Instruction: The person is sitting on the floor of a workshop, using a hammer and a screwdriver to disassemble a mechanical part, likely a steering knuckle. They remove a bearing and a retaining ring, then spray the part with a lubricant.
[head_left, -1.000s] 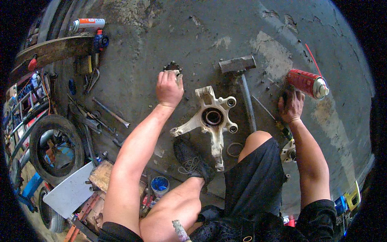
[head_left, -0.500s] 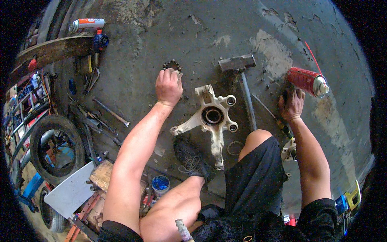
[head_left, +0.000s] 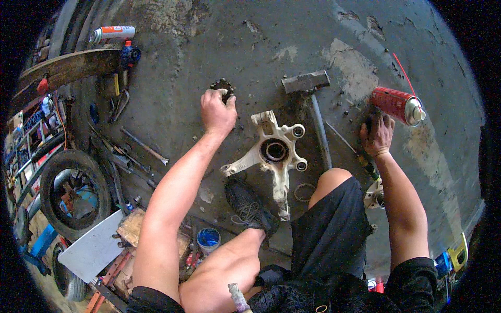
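A dark ring with a knobbly rim, which looks like a ball bearing cage, is pinched between the thumb and fingers of my left hand. Part of it is hidden by those fingers. My right hand rests on the floor, fingers apart and holding nothing, just beside a red spray can lying on its side. Between my hands lies a pale cast-metal steering knuckle with a round bore in its middle. A sledgehammer lies to the right of the knuckle. Small dark balls are scattered near the red can.
A screwdriver and a small hub-like metal part lie near my right forearm. A thin ring is by my knee. To the left are a wrench, a tyre, a blue-filled tub and a gas torch.
My left hand has turned a little, so its thumb now shows at the ring's right side and more of the ring is visible. My right hand stays in place.
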Available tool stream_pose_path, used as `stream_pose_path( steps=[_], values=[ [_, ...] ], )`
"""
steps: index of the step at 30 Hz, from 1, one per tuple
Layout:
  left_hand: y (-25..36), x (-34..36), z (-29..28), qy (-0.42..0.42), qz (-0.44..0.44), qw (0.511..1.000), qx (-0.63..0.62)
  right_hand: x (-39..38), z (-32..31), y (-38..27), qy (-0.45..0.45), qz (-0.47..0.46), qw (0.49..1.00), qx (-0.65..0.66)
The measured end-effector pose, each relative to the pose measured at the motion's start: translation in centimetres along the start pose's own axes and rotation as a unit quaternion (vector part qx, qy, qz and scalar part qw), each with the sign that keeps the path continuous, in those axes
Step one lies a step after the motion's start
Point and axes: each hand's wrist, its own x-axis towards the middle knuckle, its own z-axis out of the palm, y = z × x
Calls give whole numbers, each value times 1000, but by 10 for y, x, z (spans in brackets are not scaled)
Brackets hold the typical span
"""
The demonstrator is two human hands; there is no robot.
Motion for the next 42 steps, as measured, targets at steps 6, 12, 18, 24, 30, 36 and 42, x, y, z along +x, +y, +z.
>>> stream_pose_path(
  steps=[6,12,18,24,30,36,42],
  values=[
    [-1,2,-1,-15,-5,1000,-22,1,1,1,19,-12,1000,6],
    [5,6,-1,-37,-64,997,-26,1,1,-2,18,-10,1000,0],
    [1,6,-6,-43,-4,999,1,-3,4,4,16,-12,1000,-20],
    [5,8,-15,-34,0,999,11,0,1,0,9,-6,1000,-8],
    [-11,11,-29,-98,-270,916,-278,1,1,-1,1,-2,1000,0],
    [1,43,-61,-130,-323,831,-434,-2,1,1,-15,13,1000,-16],
    [-6,65,-58,-150,-181,910,-343,0,1,-1,-17,17,1000,-19]
  ],
)
